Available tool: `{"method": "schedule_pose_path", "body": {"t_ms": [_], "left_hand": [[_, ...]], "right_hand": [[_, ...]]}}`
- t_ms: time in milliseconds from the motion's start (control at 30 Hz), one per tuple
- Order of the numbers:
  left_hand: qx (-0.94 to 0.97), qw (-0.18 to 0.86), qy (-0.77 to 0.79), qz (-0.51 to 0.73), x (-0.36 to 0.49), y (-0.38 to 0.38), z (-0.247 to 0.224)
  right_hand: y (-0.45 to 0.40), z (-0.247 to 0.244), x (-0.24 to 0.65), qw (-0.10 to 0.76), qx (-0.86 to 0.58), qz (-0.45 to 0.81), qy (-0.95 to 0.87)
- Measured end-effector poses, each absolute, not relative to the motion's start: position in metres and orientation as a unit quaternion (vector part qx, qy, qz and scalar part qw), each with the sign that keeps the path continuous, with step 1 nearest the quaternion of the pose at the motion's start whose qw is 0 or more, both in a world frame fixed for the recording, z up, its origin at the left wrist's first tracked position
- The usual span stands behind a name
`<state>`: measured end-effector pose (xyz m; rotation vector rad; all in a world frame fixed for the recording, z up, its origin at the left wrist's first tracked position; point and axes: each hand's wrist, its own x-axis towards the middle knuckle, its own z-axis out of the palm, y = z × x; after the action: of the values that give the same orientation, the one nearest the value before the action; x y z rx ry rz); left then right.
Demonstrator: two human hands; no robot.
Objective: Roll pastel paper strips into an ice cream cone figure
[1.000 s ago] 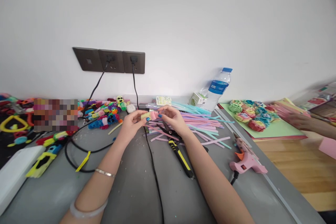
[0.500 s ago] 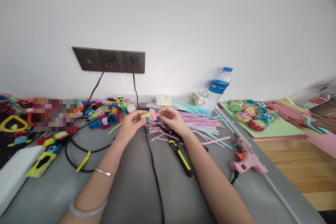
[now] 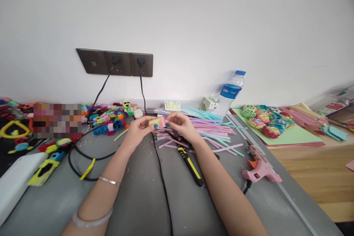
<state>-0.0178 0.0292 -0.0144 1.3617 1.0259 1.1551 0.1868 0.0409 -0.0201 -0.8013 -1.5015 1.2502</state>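
Observation:
Between my two hands, above the grey table, is a small fuzzy piece, yellow on its left part and pink on its right. My left hand pinches the yellow end. The pink end is held by the fingertips of my right hand. Just behind and to the right lies a spread of pastel pipe cleaners. Black and yellow pliers rest beneath my right forearm, their jaws partly hidden by it.
A pink glue gun lies at the right. Behind stands a water bottle beside a small box. Paper flowers sit on green paper. Colourful fuzzy figures and a white case are left. A black cable crosses the table.
The fuzzy piece has turned slightly between my fingers. At the far right, another person's hand and the pink sheet near it have moved away, leaving blue paper strips in view.

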Motion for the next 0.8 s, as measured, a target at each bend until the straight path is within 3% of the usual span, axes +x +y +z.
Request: {"method": "schedule_pose_path", "body": {"t_ms": [800], "left_hand": [[0.561,0.513,0.421,0.495,-0.0159,0.0291,-0.0130]], "right_hand": [[0.0414,-0.0210,0.1877,0.492,-0.326,0.528,-0.610]]}}
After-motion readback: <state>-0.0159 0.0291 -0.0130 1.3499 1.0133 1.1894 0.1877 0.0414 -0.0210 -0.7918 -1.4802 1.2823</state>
